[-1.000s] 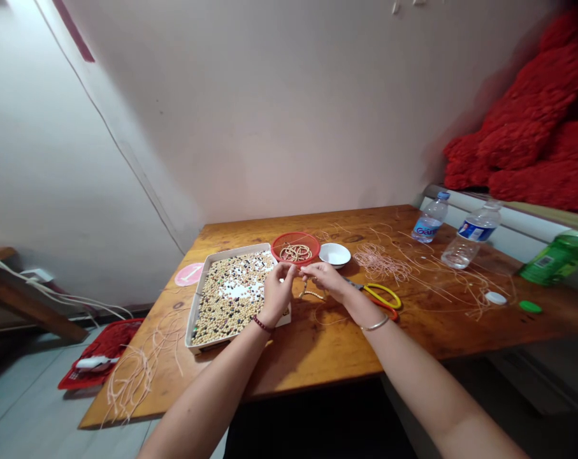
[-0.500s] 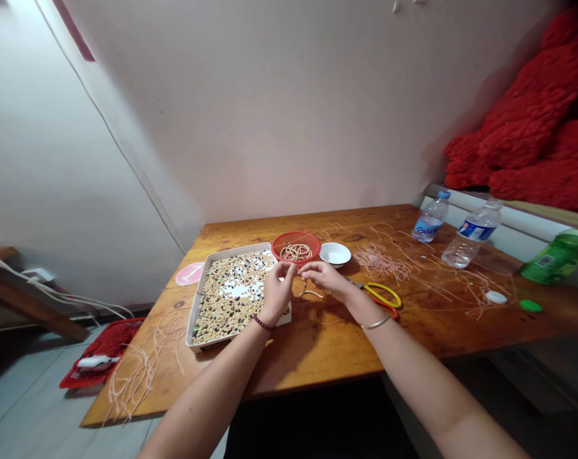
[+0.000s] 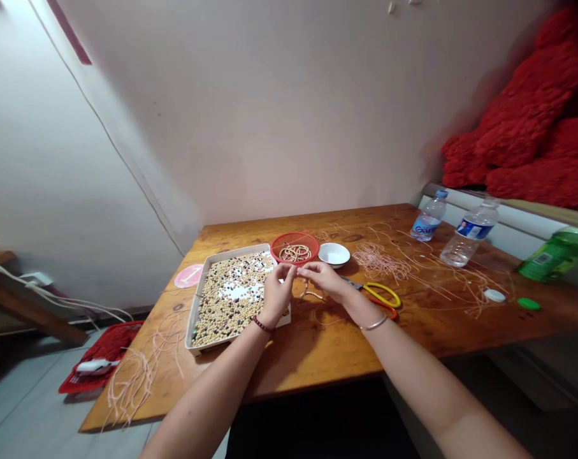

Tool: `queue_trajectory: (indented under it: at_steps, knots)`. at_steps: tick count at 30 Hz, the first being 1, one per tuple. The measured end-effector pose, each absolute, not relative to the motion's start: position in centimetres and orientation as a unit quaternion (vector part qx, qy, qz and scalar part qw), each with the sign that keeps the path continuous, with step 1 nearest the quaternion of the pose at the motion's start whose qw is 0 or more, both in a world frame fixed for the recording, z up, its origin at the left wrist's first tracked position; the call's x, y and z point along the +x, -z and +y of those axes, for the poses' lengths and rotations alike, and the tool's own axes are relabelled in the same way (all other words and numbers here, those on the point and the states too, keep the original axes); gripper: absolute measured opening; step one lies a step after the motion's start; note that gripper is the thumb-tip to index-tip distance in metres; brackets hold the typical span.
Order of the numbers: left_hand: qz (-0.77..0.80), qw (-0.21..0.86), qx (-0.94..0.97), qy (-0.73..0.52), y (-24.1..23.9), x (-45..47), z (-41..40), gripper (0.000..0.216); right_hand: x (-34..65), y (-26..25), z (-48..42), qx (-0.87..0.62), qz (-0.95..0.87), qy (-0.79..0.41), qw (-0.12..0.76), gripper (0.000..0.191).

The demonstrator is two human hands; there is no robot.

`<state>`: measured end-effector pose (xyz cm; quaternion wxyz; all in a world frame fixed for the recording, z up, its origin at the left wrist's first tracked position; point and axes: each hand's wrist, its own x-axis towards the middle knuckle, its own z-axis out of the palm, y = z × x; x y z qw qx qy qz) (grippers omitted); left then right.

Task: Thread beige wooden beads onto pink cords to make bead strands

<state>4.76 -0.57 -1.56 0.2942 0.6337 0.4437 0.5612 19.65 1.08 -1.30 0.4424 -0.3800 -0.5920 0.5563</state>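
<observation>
My left hand [image 3: 279,288] and my right hand [image 3: 324,280] meet fingertip to fingertip above the table, both closed in a pinch. From between them hangs a string of beads [image 3: 312,294], mostly pale, under my right fingers. What exactly the left fingertips pinch is too small to see, though it seems to be the string's end. Left of my left hand stands a shallow white box [image 3: 207,268] of loose beige, dark and coloured beads. Behind my hands is a red basket [image 3: 296,239] with beaded strings inside, beside a white bowl [image 3: 334,255].
Scissors [image 3: 382,294] with yellow and orange handles lie right of my right hand. Tangled pink cords [image 3: 382,260] spread behind them, with more cords [image 3: 136,382] at the left edge. Two clear bottles [image 3: 469,233] and a green bottle [image 3: 556,255] stand or lie at the right.
The view has shifted very slightly. My hands stay pinched together, with only small finger movement, and the beaded string still hangs below them.
</observation>
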Motion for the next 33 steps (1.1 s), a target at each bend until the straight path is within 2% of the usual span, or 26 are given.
queue_trajectory:
  at_steps: [7, 12, 20, 33]
  knots:
    - [0.440, 0.287, 0.630, -0.572, 1.7, 4.7, -0.4, 0.026, 19.5, 1.2, 1.3, -0.399, -0.538, -0.579, 0.464, 0.035]
    - [0.442, 0.281, 0.628, -0.577, 2.1, 4.7, -0.1, 0.025, 19.5, 1.2, 1.4, -0.431, -0.516, -0.553, 0.492, 0.037]
    - [0.429, 0.332, 0.593, -0.595, 1.8, 4.9, -0.4, 0.027, 19.8, 1.2, 1.7, -0.442, -0.476, -0.561, 0.513, 0.040]
    - [0.453, 0.302, 0.579, -0.608, 1.7, 4.7, -0.4, 0.025, 20.1, 1.4, 2.0, -0.436, -0.453, -0.566, 0.533, 0.040]
